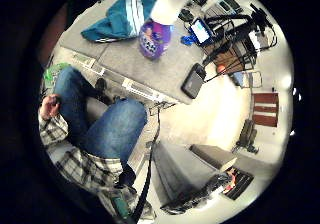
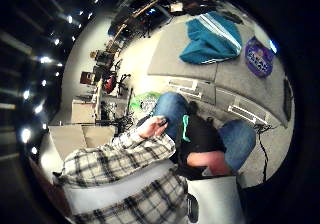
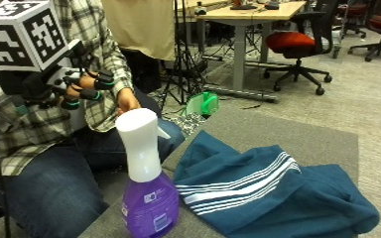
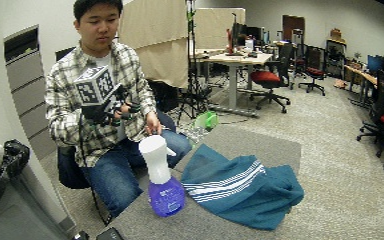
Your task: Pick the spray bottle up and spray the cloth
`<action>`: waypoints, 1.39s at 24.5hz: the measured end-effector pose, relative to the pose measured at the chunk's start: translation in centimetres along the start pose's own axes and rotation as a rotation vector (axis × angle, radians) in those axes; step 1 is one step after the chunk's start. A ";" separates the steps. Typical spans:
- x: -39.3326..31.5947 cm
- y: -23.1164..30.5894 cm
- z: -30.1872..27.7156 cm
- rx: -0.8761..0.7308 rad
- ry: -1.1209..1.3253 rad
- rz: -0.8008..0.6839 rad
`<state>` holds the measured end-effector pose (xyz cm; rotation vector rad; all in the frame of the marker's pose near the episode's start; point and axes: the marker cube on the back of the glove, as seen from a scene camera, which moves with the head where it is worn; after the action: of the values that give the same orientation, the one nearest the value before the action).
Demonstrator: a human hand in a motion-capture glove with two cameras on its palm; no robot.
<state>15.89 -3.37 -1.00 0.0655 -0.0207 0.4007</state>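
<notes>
The gloved right hand (image 3: 78, 84) is raised at chest height, well apart from the spray bottle (image 3: 148, 191); its grip holds nothing, fingers loosely curled. The pick-up has not begun, so the approach is judged to be the step in hand. The next move calls for lowering the hand to the bottle's white neck and trigger. The bottle stands upright on the grey tabletop (image 3: 263, 131), purple-bodied, white-headed, just beside the crumpled teal cloth (image 3: 270, 193) with white stripes.
</notes>
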 end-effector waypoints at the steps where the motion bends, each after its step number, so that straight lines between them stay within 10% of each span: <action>1: 0.9 -0.6 -0.1 0.003 -0.008 0.031; 19: 12.6 -8.1 1.7 0.086 -0.129 0.372; 34: 15.4 -12.3 3.4 0.284 -0.405 0.301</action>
<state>34.80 -8.90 2.13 0.4267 -0.3770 0.6847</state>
